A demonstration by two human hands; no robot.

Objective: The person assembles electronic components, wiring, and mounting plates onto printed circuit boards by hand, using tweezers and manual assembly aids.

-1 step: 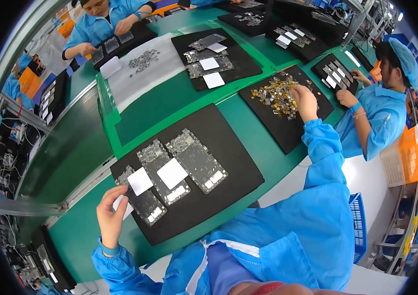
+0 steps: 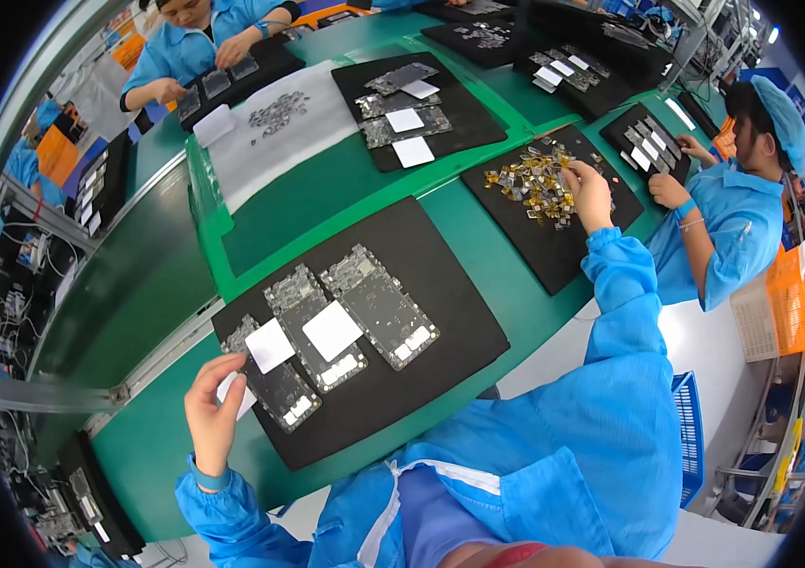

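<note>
Three dark circuit boards lie side by side on a black mat (image 2: 454, 322) before me: a left board (image 2: 281, 390), a middle board (image 2: 291, 295) and a right board (image 2: 381, 317). One white card (image 2: 270, 345) overlaps the left board, and another white card (image 2: 333, 331) covers part of the middle one. My left hand (image 2: 211, 407) hovers at the left board's edge, thumb and fingers apart, partly hiding a further white piece. Over a heap of small yellow and silver parts (image 2: 530, 185), my right hand (image 2: 592, 197) has its fingertips pinched together; what they hold is hidden.
The heap sits on a second black mat (image 2: 546, 265). Beyond are a white sheet (image 2: 241, 175) with small grey parts and a mat (image 2: 468, 133) of boards and cards. One co-worker (image 2: 738, 208) works at right, another (image 2: 185, 57) at far left. A blue basket (image 2: 691, 435) stands beside me.
</note>
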